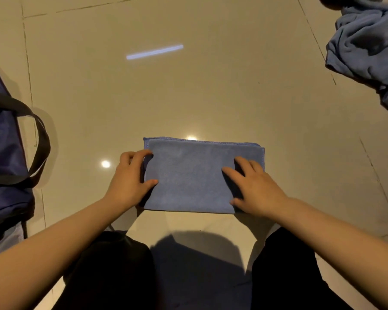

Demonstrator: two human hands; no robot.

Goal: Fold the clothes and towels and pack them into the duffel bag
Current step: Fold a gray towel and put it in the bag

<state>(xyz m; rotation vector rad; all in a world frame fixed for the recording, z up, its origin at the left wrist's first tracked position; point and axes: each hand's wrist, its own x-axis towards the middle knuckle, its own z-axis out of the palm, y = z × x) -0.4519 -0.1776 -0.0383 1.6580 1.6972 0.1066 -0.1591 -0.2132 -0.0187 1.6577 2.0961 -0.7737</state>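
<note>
Where the head view is cut off at its left edge, a dark navy duffel bag point(2, 157) lies on the tiled floor point(188, 90), well off to the left of the gripping hands, with a black strap point(40, 144) looping out from it; whether anything is inside cannot be made out, since the opening does not show. Between the two hands, a folded blue towel point(193, 175) lies flat on the floor as a neat rectangle with stitched edges. The left hand point(130, 177) takes hold of the towel's left edge, fingers curled over the far corner and the thumb point(151, 182) pressed on top of the cloth, so the edge sits pinched between them. The right hand point(255, 191) rests on the towel's right part with fingers spread and fairly straight, pressing the cloth down rather than grasping it. Far beyond the right hand, a crumpled heap of blue-grey clothes point(367, 41) sits on the floor, partly cut off by the frame's top and right edges. Nearer than the hands, black trouser legs point(112, 271) fill the bottom of the view.
</note>
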